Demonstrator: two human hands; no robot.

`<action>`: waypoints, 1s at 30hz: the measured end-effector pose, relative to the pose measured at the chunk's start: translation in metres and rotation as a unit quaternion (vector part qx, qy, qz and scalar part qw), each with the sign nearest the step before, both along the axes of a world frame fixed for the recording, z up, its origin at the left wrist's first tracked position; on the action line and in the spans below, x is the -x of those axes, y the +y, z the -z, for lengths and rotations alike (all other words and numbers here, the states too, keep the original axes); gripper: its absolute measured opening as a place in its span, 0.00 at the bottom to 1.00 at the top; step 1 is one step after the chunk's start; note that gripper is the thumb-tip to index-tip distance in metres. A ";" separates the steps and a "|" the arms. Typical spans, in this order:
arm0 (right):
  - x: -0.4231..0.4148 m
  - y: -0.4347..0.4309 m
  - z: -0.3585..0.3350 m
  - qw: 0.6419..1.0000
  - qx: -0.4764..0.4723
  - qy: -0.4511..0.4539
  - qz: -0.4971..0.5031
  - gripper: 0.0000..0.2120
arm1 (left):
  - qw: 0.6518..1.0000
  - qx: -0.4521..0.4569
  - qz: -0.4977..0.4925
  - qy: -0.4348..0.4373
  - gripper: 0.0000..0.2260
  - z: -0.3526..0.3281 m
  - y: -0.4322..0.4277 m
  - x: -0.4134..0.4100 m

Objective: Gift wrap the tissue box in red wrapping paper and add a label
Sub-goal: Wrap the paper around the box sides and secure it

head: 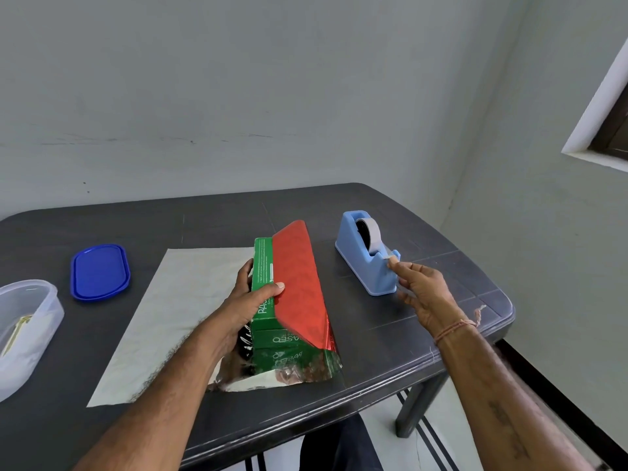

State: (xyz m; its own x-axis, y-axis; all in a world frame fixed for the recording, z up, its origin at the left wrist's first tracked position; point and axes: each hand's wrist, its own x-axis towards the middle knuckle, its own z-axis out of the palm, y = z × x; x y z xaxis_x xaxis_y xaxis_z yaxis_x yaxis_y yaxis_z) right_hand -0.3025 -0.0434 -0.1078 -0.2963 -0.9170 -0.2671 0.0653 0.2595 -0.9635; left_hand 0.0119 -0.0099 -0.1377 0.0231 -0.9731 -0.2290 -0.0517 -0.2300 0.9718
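- dark matte tabletop [424, 334], silvery paper spread flat.
- green cardboard tissue box [268, 283] is gripped with glossy red wrapping paper [299, 283] by left hand [244, 300].
- tape end at blue plastic dispenser [368, 258] is pinched by right hand [424, 294].

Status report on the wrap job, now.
Left hand pins red wrapping paper onto tissue box. Right hand pinching tape end at dispenser. Nothing in the way.

Box [268, 300] on paper [190, 300], mid counter [441, 341]. Dispenser [368, 256] right of box. Lid [100, 271] left of paper; tub [23, 331] at far left, nearer than lid.
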 end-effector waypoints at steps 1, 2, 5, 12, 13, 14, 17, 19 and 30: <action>-0.001 0.001 0.000 1.000 0.009 0.008 0.007 0.09 | 1.000 -0.002 0.000 0.002 0.46 0.000 0.000 0.000; -0.001 0.000 0.002 1.000 0.015 0.009 0.012 0.09 | 1.000 -0.003 0.001 0.001 0.46 -0.001 0.000 0.000; 0.001 -0.003 0.004 1.000 0.023 -0.008 0.003 0.14 | 1.000 -0.003 0.002 0.000 0.41 0.000 0.000 0.000; 0.008 -0.005 0.000 0.997 0.000 -0.079 -0.026 0.13 | 1.000 -0.004 -0.004 0.005 0.39 -0.001 0.001 0.002; 0.008 -0.005 0.001 0.996 0.001 -0.088 -0.026 0.13 | 1.000 -0.005 -0.004 0.004 0.39 -0.002 0.001 0.002; 0.009 -0.005 0.002 0.995 0.003 -0.094 -0.025 0.13 | 1.000 -0.006 -0.003 0.005 0.39 -0.002 0.001 0.002; 0.009 -0.004 0.007 0.994 0.003 -0.106 -0.011 0.14 | 1.000 -0.010 -0.002 0.007 0.39 -0.003 0.002 0.001; 0.007 -0.003 0.009 0.995 0.002 -0.102 -0.005 0.15 | 1.000 -0.012 -0.002 0.007 0.40 -0.003 0.002 0.002; 0.002 0.006 0.027 0.989 0.030 -0.146 0.001 0.11 | 1.000 -0.006 -0.003 0.008 0.38 -0.005 0.004 0.003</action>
State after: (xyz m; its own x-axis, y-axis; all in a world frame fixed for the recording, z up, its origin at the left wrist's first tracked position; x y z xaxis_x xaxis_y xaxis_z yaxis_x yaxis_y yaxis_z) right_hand -0.3043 -0.0375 -0.1343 -0.2162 -0.9336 -0.2858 0.3425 0.2016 -0.9176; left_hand 0.0086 -0.0055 -0.1327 0.0255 -0.9703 -0.2406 -0.0356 -0.2415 0.9698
